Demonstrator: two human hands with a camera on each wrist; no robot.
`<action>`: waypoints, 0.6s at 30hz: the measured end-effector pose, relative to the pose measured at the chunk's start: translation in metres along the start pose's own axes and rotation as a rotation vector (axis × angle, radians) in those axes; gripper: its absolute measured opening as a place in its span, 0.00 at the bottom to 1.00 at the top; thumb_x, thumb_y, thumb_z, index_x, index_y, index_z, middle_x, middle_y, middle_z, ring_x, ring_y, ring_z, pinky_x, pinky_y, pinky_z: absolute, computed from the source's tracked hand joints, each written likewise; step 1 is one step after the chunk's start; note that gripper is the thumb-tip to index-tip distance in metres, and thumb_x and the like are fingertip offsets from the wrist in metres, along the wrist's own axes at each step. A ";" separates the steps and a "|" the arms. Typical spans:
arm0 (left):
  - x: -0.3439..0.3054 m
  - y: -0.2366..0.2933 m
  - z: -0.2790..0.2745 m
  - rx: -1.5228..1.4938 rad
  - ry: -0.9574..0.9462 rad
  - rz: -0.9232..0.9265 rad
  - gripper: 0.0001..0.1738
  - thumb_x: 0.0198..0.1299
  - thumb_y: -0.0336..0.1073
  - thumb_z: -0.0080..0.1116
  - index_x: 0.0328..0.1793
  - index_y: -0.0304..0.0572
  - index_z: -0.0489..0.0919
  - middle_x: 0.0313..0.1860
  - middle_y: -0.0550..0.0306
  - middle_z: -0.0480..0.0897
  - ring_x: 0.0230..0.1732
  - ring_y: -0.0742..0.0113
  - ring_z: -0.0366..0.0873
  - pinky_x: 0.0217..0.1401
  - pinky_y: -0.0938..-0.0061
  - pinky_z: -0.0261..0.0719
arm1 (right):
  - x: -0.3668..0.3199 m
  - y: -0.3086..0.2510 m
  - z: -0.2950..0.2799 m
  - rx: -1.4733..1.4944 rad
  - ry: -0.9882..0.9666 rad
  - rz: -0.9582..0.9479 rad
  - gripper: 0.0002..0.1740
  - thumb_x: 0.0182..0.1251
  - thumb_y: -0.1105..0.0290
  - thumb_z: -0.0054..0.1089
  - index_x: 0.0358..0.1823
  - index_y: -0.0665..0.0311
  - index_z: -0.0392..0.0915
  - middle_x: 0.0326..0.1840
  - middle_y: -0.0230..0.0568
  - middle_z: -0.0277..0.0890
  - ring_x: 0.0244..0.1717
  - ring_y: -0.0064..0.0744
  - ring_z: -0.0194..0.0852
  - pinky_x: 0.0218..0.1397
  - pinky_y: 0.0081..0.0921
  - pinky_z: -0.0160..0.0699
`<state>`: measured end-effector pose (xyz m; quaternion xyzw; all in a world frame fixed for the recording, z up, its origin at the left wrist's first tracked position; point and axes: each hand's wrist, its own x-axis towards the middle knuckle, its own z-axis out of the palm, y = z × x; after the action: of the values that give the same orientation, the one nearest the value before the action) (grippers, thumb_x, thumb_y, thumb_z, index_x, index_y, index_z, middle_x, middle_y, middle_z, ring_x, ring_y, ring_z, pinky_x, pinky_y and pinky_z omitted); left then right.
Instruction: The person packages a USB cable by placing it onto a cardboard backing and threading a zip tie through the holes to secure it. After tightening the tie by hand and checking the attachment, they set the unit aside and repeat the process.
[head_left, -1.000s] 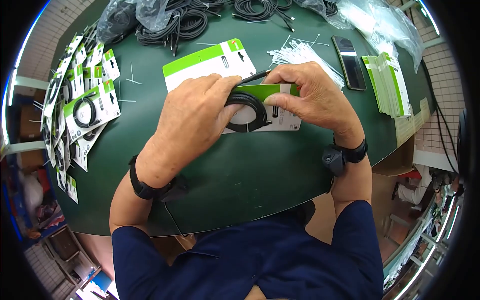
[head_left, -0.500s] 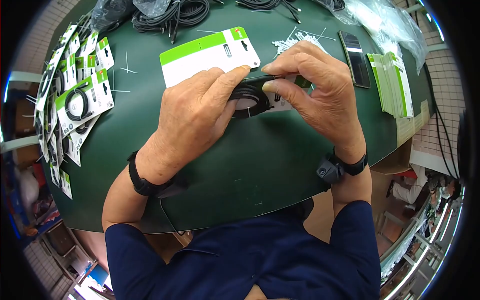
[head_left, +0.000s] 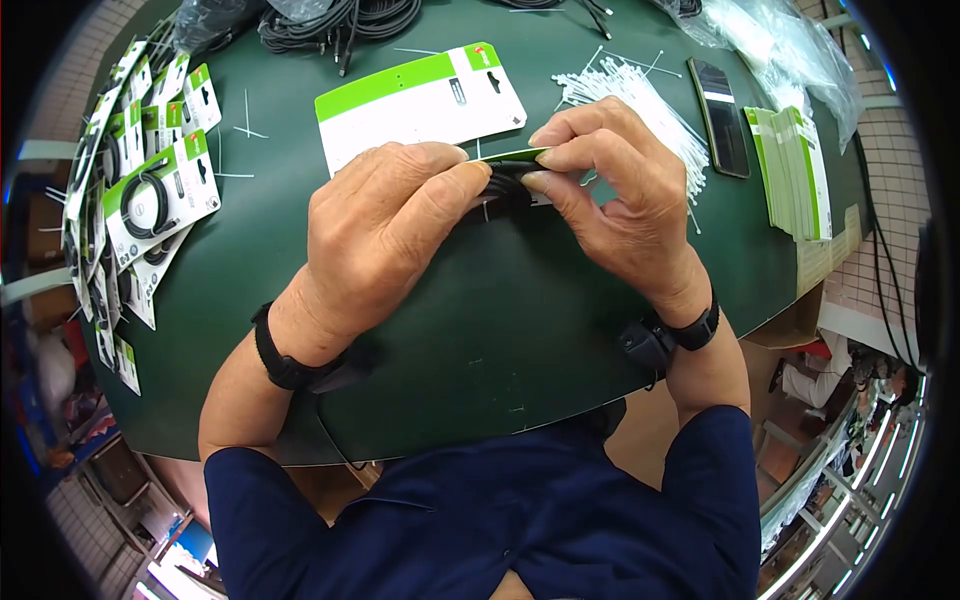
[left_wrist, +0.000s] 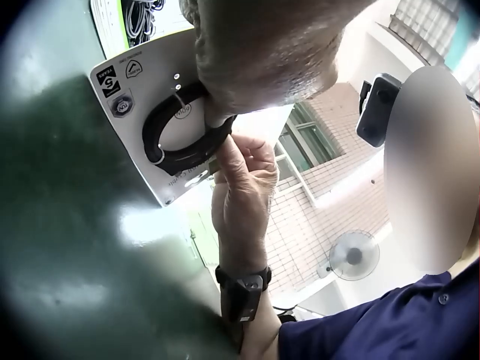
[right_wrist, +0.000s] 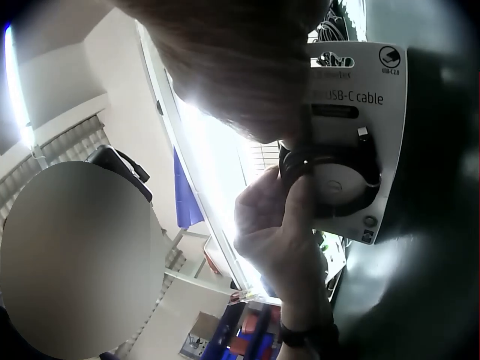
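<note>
Both hands hold one card with a coiled black cable [head_left: 508, 188] against it, raised over the table. The left hand [head_left: 385, 235] pinches the card and coil at their left side. On the right, the thumb and fingers of the right hand [head_left: 630, 190] pinch the upper edge and coil. In the left wrist view, the white card [left_wrist: 124, 112] carries the black coil [left_wrist: 154, 127], with a small tie around it. The right wrist view shows the card's printed face [right_wrist: 360, 67], the coil [right_wrist: 371, 169] and a cable plug near the coil's top.
A flat green-and-white card [head_left: 430, 100] lies beyond the hands. White cable ties [head_left: 650, 110], a phone [head_left: 720, 115] and stacked cards [head_left: 790, 175] are at the right. Cards with coils [head_left: 160, 205] pile up at the left. Black cable bundles [head_left: 345, 20] and plastic bags [head_left: 770, 50] line the back.
The held card has tilted, so its face and the coil show less in the head view. The right hand has shifted slightly left, and its fingers have closed in along the edge.
</note>
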<state>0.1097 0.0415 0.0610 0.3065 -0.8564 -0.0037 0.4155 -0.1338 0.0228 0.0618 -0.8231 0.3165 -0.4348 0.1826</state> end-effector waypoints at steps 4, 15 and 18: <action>0.000 0.008 -0.003 -0.023 -0.020 -0.032 0.19 0.48 0.24 0.76 0.48 0.36 0.85 0.40 0.52 0.86 0.37 0.57 0.87 0.37 0.68 0.85 | -0.001 0.005 0.000 0.003 0.026 -0.053 0.14 0.54 0.83 0.80 0.39 0.64 0.83 0.44 0.42 0.85 0.41 0.33 0.85 0.39 0.26 0.84; 0.003 0.004 0.003 0.113 -0.026 0.059 0.13 0.50 0.22 0.72 0.43 0.32 0.85 0.39 0.50 0.85 0.34 0.58 0.85 0.31 0.70 0.83 | -0.003 0.006 0.002 -0.010 0.040 -0.076 0.16 0.50 0.84 0.81 0.38 0.64 0.84 0.43 0.42 0.85 0.39 0.34 0.84 0.37 0.26 0.82; 0.004 0.004 0.005 0.126 0.006 0.080 0.11 0.50 0.22 0.72 0.40 0.33 0.83 0.38 0.51 0.83 0.32 0.59 0.84 0.29 0.70 0.82 | -0.001 0.006 0.001 -0.016 0.046 -0.088 0.16 0.50 0.84 0.81 0.38 0.64 0.84 0.43 0.42 0.85 0.39 0.34 0.84 0.36 0.26 0.82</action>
<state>0.1025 0.0412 0.0613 0.2975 -0.8652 0.0677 0.3980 -0.1354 0.0194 0.0573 -0.8274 0.2875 -0.4587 0.1494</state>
